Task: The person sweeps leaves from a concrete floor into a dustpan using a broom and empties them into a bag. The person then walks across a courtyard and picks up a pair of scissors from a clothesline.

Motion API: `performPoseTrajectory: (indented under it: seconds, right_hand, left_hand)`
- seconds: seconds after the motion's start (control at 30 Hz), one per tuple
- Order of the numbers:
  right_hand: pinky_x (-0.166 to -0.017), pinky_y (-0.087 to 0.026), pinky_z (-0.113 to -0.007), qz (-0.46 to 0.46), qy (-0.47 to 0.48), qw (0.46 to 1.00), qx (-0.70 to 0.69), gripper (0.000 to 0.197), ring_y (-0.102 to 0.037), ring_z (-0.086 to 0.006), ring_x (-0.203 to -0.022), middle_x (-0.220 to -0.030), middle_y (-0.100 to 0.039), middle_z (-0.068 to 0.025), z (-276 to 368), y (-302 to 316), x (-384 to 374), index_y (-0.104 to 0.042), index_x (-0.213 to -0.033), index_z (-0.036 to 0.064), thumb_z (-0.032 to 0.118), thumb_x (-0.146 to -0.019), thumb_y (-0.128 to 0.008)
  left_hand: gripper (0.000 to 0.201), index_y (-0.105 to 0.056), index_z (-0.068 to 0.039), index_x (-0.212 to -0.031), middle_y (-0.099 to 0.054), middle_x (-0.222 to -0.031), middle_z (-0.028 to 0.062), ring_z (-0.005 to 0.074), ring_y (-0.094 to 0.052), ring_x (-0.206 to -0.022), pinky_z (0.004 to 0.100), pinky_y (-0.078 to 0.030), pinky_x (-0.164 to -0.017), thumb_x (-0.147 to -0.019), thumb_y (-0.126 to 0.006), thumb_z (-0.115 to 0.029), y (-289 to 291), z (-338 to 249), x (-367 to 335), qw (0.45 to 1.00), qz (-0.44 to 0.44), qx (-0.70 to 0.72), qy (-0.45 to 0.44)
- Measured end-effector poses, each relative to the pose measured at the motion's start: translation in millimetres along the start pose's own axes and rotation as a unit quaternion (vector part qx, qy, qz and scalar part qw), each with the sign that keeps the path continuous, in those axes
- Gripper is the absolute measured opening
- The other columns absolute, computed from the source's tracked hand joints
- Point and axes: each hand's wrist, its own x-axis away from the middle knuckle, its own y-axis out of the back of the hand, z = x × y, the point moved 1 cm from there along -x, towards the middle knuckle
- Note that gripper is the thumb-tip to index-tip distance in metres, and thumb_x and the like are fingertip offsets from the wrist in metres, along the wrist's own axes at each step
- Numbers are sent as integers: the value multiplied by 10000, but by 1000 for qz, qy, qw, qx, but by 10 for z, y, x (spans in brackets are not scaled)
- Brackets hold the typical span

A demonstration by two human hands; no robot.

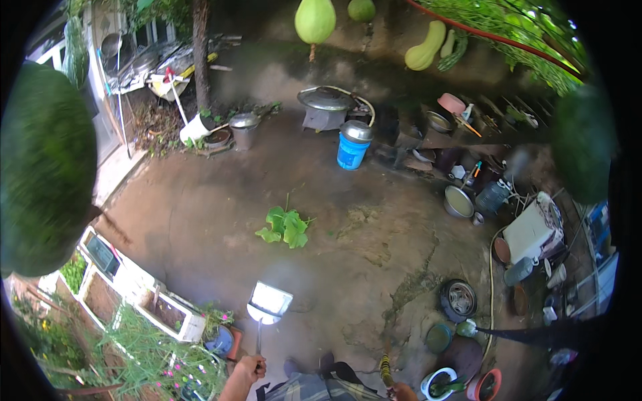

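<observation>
Head view: cracked courtyard floor bears leaves beyond dustpan.

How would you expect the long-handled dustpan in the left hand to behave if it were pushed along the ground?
The dustpan is probably stiff: its pan shows no sag. With that broad pan at the end of a thin handle, it may twist or tip in the left hand. Its edge might catch, as the ground looks cracked and uneven.

Blue bucket, hanging pale-green gourd, tree trunk, pink basin, black tyre
</observation>
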Motion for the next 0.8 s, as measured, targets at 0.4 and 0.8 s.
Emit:
performPoseTrajectory:
  seconds: [0.4, 0.8]
  right_hand:
    - [-429, -398, -383, -49, -93, 979, 176, 59, -525, -232, -469, -572, -536, -77, 2590, -843, -525, -589, -858, 79, 101, -825, -633]
    - [-372, -314, -363, -54, 90, 955, 277, 135, -431, -186, -407, -548, -482, -21, 5278, -2620, -792, -528, -785, 124, 119, -784, -664]
  left_hand:
    - [223, -488, -53, -608, -439, -523, 71, 165, -366, -384, 307, -225, -360, -802, -587, -102, -960, -759, -415, 988, -68, 115, -77]
    - [201, -460, -58, -644, -401, -530, 58, 166, -361, -396, 318, -236, -375, -805, -575, -98, -1382, -1825, -1241, 982, -97, 143, -74]
